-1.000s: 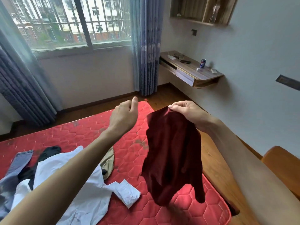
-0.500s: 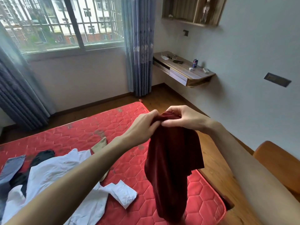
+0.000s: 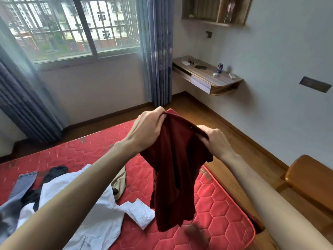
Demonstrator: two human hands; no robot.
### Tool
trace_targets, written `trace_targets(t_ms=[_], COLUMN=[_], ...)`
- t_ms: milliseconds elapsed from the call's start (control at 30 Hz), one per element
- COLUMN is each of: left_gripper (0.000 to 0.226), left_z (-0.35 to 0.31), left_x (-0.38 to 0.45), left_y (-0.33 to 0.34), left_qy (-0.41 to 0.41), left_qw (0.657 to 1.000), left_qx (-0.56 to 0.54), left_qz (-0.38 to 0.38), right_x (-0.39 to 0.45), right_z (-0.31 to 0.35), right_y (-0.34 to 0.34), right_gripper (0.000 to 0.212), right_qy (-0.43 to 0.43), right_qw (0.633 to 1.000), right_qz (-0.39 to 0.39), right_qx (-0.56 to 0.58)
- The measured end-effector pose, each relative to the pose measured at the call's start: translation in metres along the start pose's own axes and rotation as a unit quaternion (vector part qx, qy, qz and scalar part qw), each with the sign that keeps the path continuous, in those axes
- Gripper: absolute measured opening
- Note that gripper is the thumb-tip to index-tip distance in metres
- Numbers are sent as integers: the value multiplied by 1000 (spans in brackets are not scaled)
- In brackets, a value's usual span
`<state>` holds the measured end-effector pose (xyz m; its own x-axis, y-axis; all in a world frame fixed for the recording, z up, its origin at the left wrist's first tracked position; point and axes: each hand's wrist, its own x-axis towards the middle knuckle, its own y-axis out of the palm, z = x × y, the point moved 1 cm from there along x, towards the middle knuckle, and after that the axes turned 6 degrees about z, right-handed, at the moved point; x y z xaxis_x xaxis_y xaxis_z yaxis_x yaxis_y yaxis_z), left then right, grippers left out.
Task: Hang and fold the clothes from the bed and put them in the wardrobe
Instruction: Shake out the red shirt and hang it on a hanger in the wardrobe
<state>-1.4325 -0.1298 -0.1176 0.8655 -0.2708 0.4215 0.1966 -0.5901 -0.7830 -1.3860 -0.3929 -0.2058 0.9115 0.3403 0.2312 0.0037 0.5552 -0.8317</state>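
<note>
Head view, bedroom: dark red garment [image 3: 174,170] held up above the near right corner of the red mattress [image 3: 223,210], gripped along its top edge. Left hand [image 3: 147,129] with fingers curled tight round one bunched end; right hand [image 3: 215,141] pinching the other end, fingers folded over the cloth. Hem hanging free above the mattress, not touching it. White shirt [image 3: 86,213], dark clothing [image 3: 54,175] and a grey piece [image 3: 23,183] lying unsorted on the mattress to the left.

Seemingly the spreading-out step ahead of folding or hanging. Next move likely calling for the top edge pulled taut and the shoulders or waistband found, then laid flat. Wardrobe not in view.

Half a second earlier, both hands bunched together at one point; now drawn apart, with the garment opened wider between them.
</note>
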Motion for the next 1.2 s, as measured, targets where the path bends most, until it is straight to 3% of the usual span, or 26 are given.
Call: trace_targets(t_ms=[167, 367, 433, 567, 733, 967, 1033, 1133, 1200], left_gripper=[16, 11, 15, 19, 22, 26, 34, 39, 35], left_z=[13, 37, 44, 49, 55, 54, 54, 51, 51], left_x=[-4, -6, -6, -6, -9, -10, -15, -26, -32], left_y=[-22, -50, -56, -59, -50, -42, -39, -24, -10], left_qy=[-39, -83, -89, -73, -92, -91, -92, -73, -58], left_qw=[998, 986, 982, 976, 980, 987, 989, 995, 997], left_qx=[23, 125, 151, 188, 145, 84, 70, 62, 49], left_qz=[-33, -71, -76, -82, -101, -107, -93, -20, 19], right_x=[2, 9, 21, 43, 40, 31, 21, 2, -16], right_z=[-10, 1, 1, 0, 19, 24, 23, 17, 13], right_y=[-7, -48, -61, -83, -104, -113, -113, -106, -98], right_gripper=[17, 12, 15, 19, 26, 21, 24, 28, 28], right_qy=[49, -27, -61, -119, -146, -142, -124, -59, -16], right_qw=[980, 970, 975, 990, 968, 964, 971, 995, 995], right_qz=[-19, 1, 12, -51, -149, -191, -166, -34, -5], right_qx=[191, 240, 215, 50, -138, -118, -117, -77, -101])
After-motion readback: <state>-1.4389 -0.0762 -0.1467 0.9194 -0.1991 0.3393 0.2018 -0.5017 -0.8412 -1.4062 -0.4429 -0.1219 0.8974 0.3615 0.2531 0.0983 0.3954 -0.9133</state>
